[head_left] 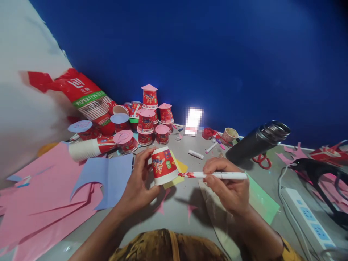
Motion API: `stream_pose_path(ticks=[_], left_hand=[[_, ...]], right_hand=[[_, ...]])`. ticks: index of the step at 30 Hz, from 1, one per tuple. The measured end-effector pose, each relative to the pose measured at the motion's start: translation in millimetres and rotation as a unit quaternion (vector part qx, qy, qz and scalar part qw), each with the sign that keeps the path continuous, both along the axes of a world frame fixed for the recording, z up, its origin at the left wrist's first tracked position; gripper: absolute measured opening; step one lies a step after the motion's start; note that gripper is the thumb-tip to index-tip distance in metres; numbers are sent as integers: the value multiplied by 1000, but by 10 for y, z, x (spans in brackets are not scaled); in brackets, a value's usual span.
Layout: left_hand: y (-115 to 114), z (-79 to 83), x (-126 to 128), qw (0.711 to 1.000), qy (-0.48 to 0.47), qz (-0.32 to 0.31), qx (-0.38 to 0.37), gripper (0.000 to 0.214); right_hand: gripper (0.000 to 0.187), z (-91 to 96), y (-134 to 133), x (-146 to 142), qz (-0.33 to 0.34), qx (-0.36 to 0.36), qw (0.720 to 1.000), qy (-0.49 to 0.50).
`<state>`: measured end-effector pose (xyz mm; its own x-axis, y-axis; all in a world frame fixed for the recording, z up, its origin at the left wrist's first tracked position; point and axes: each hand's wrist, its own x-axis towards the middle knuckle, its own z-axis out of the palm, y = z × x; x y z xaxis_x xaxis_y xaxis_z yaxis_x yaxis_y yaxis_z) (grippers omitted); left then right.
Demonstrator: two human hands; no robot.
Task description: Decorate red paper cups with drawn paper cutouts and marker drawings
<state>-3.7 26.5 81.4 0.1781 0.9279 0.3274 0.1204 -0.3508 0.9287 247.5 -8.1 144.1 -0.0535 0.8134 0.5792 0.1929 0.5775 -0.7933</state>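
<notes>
My left hand [141, 177] grips a red paper cup [164, 165] with printed pictures and a white band; it is tilted, its wider end toward me. In my right hand [230, 186] is a white marker [221, 175], its red-stained tip pointing left at the cup's lower right edge. Whether the tip touches the cup I cannot tell. Yellow paper [178, 179] lies behind and below the cup. Beyond my hands stand several upside-down red cups with pink paper tops, some stacked, such as the topmost cup [150, 98].
Pink sheets [54, 203] and a blue sheet [116, 181] spread over the left. A cup bag [87, 98] leans at the back left. On the right are a dark leaning flask [252, 145], red-handled scissors [263, 162], green paper [262, 199] and a power strip [307, 215].
</notes>
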Motion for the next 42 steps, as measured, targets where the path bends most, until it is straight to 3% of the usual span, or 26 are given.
stream_pose_path(ticks=[3, 8, 10, 12, 14, 17, 20, 24, 27, 30, 32, 34, 36, 39, 42], left_hand=[[6, -24, -5, 1000, -3, -12, -8, 85], [18, -19, 22, 986, 147, -3, 82, 87], [22, 10, 31, 978, 180, -15, 103, 90], [25, 46, 30, 972, 204, -31, 114, 97], [25, 82, 30, 966, 226, -46, 120, 106], [8, 135, 57, 954, 259, -53, 143, 114], [-24, 190, 101, 945, 271, -62, 171, 114], [-47, 235, 88, 955, 244, -96, 141, 113], [-57, 183, 82, 980, 142, -133, 38, 117], [-106, 54, 189, 976, -17, -195, -93, 113], [-155, -27, 300, 960, -94, -212, -160, 115], [-188, -67, 385, 955, -122, -203, -181, 110], [-186, -51, 407, 968, -89, -177, -154, 98], [-132, 51, 345, 985, 56, -154, -58, 91], [-81, 166, 263, 970, 173, -173, 6, 94]], right_hand=[[4, -69, -113, -31, -34, -25, 999, 30], [14, -302, -228, -180, -121, -12, 989, 79], [20, -364, -209, -213, -146, 15, 989, 31], [25, -383, -161, -214, -114, 40, 991, -61], [44, -374, -100, -187, -63, 54, 986, -145], [92, -365, -14, -124, -23, 36, 976, -211], [114, -385, 43, -46, 7, 1, 971, -238], [107, -454, 57, 64, 36, -61, 982, -174], [108, -554, 25, 99, 58, -147, 987, 21], [115, -683, -10, 52, 68, -221, 949, 214], [118, -767, -20, 3, 62, -244, 931, 264], [119, -832, -18, -24, 67, -247, 929, 266], [117, -855, -12, -13, 82, -231, 937, 250], [113, -775, -3, 50, 95, -191, 962, 171], [109, -607, 0, 102, 97, -154, 983, 34]])
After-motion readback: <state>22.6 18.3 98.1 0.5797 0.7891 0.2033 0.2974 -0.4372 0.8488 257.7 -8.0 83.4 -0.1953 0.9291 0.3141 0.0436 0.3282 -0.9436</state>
